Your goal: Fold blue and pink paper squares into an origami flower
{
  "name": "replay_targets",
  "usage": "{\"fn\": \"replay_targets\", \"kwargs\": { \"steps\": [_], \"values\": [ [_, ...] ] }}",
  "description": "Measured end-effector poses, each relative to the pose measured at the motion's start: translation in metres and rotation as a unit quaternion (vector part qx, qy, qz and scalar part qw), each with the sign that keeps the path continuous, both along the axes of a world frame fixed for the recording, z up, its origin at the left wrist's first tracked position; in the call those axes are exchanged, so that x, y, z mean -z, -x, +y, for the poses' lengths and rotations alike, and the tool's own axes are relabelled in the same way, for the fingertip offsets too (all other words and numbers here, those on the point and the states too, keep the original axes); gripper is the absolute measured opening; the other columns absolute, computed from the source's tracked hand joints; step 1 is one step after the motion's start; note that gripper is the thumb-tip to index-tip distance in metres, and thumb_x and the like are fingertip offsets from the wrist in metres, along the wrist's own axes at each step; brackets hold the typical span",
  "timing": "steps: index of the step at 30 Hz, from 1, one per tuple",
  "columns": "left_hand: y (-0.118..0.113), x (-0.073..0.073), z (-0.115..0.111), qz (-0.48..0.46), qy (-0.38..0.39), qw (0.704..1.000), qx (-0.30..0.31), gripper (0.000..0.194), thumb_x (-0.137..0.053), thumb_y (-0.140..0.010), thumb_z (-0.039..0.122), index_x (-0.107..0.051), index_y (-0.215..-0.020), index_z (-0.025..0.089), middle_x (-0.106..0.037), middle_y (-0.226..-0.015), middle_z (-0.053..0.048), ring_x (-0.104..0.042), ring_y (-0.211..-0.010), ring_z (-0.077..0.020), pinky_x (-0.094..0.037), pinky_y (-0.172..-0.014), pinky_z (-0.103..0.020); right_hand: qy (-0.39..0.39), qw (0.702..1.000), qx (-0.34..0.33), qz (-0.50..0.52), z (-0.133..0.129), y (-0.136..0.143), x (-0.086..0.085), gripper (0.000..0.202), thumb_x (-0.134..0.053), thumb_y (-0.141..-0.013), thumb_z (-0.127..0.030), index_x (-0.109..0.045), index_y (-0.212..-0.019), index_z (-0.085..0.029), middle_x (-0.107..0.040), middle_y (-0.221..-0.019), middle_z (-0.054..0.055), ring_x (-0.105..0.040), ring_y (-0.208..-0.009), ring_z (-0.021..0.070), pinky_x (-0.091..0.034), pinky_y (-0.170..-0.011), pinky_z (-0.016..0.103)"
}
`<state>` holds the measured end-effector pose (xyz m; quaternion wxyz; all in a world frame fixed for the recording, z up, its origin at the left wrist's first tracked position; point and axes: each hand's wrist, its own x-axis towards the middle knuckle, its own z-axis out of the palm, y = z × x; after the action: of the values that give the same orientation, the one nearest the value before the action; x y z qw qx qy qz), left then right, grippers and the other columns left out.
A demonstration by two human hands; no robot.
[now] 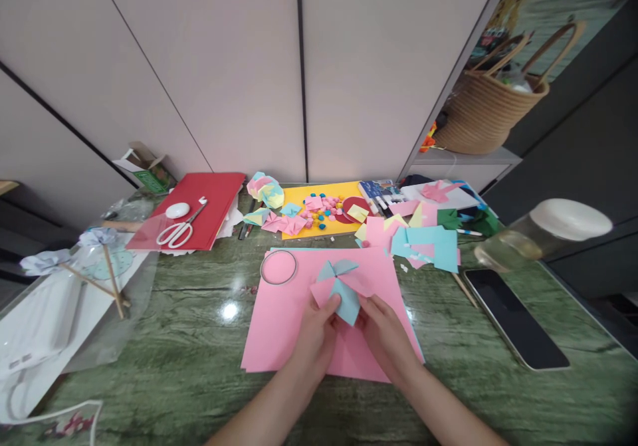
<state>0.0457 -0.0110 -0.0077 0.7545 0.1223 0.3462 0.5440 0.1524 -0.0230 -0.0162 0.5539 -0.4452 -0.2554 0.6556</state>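
Note:
A folded paper piece in pink and light blue [347, 303], with several pointed flaps, is held over a stack of pink sheets [279, 326]. My left hand [319, 330] grips its lower left side, the thumb resting on the blue flap. At the lower right side, the fingers of my right hand [381, 326] are closed on the pink edge. A thin round ring [278, 267] lies on the upper left part of the pink sheets. The undersides of the paper piece and some fingertips are hidden.
Scissors [174, 234] lie on a red folder [219, 197] at the back left. Small colored balls and scraps cover a yellow sheet [299, 197] behind. Blue cut paper [445, 250], a phone [516, 320] and a lidded bottle [518, 236] are on the right.

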Motion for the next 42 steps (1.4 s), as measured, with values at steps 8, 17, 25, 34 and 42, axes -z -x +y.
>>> {"fn": "replay_targets", "kwargs": {
  "steps": [8,17,25,34,42],
  "values": [
    [-0.002,0.003,-0.003,-0.009,0.02,0.996,0.089,0.03,-0.068,-0.066,0.016,-0.064,-0.095,0.014,-0.067,-0.095,-0.008,-0.06,-0.083,-0.0165,-0.044,-0.075,-0.027,0.026,0.998,0.04,0.043,0.004,-0.007,-0.002,0.014,-0.066,-0.067,-0.03,-0.066,-0.075,-0.018,-0.064,-0.078,0.003,-0.055,-0.074,0.0176,-0.044,-0.067,0.031],
    [0.006,0.005,0.002,-0.002,0.039,0.995,0.094,0.029,-0.068,-0.066,0.02,-0.063,-0.094,0.015,-0.066,-0.088,-0.007,-0.059,-0.075,-0.0154,-0.045,-0.07,-0.028,0.026,0.998,0.048,-0.025,0.001,-0.012,-0.004,0.028,-0.067,-0.064,-0.027,-0.047,-0.047,-0.018,-0.043,-0.048,-0.005,-0.04,-0.051,0.0105,-0.034,-0.053,0.025],
    [0.007,0.004,0.004,0.005,0.053,0.998,0.046,0.024,-0.069,-0.065,0.022,-0.065,-0.087,0.014,-0.067,-0.076,-0.004,-0.059,-0.066,-0.0137,-0.045,-0.065,-0.026,-0.071,0.967,0.055,-0.24,0.006,-0.015,-0.004,0.018,-0.065,-0.066,-0.031,-0.053,-0.071,-0.019,-0.049,-0.064,-0.003,-0.046,-0.061,0.0127,-0.039,-0.057,0.025],
    [0.011,-0.004,0.006,0.04,0.08,0.994,0.064,0.031,-0.07,-0.064,0.023,-0.064,-0.092,0.012,-0.067,-0.082,-0.006,-0.059,-0.066,-0.0133,-0.046,-0.061,-0.024,-0.241,0.814,0.083,-0.521,0.006,-0.033,-0.01,0.026,-0.06,-0.072,-0.025,-0.061,-0.098,-0.026,-0.052,-0.096,0.006,-0.049,-0.093,0.0211,-0.041,-0.077,0.036],
    [0.018,-0.006,0.008,0.06,0.056,0.992,0.097,0.03,-0.069,-0.064,0.021,-0.063,-0.092,0.011,-0.067,-0.082,-0.007,-0.059,-0.067,-0.0141,-0.046,-0.063,-0.025,-0.358,0.726,0.028,-0.587,0.002,-0.034,-0.022,0.012,-0.058,-0.075,-0.021,-0.065,-0.083,-0.026,-0.065,-0.077,0.001,-0.055,-0.083,0.0199,-0.039,-0.076,0.038]
  ]
}}
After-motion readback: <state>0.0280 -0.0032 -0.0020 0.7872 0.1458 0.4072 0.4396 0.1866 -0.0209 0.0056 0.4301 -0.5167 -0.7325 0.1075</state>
